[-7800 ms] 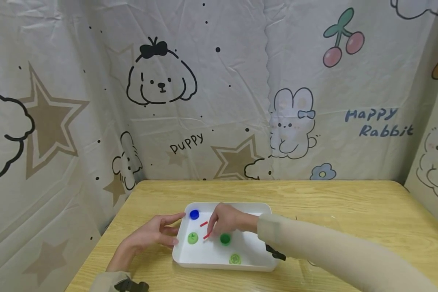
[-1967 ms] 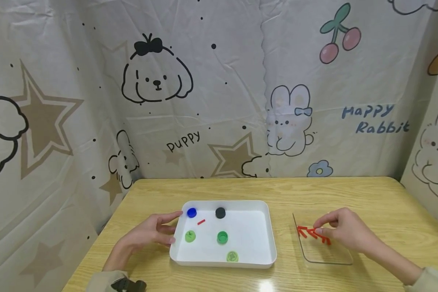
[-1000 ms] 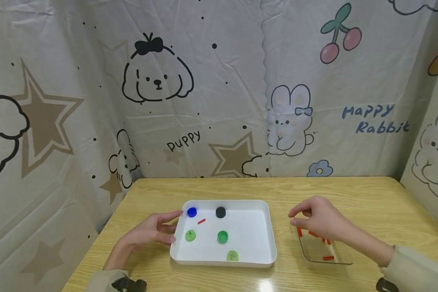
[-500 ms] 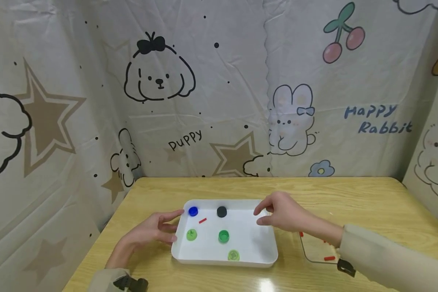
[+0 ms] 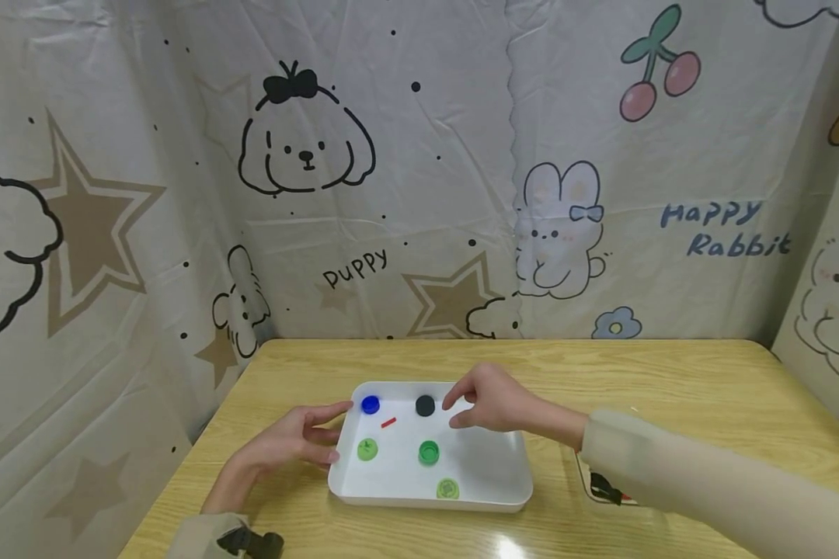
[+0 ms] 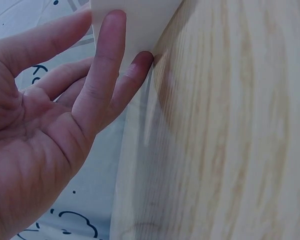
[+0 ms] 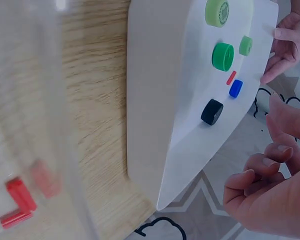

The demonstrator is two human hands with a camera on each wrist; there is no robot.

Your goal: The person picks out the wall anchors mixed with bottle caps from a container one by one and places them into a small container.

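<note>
The white tray (image 5: pixel 485 473) holds a blue bottle cap (image 5: pixel 370 404), a black bottle cap (image 5: pixel 425 405), a green bottle cap (image 5: pixel 429 453) and two light green caps, one at left (image 5: pixel 367 449) and one near the front wall (image 5: pixel 447 488). A short red stick (image 5: pixel 388 423) lies between the blue and black caps. Fingertips of my left hand (image 5: pixel 287 439) touch the tray's left wall. Over the tray's right half hovers my right hand (image 5: pixel 499 400), beside the black cap, thumb and forefinger apart with nothing between them. Its other fingers bend toward the palm in the right wrist view.
To the tray's right stands a clear box (image 5: pixel 586 483), mostly covered by my right sleeve (image 5: pixel 664 450). Several red sticks (image 7: pixel 21 194) show in it in the right wrist view. A patterned curtain (image 5: pixel 391 155) hangs behind the wooden table (image 5: pixel 308 365).
Earlier my right hand pinched a red stick in the tray; that stick is gone from there. It then worked over the clear box and moved left, back over the tray. My left hand stays put.
</note>
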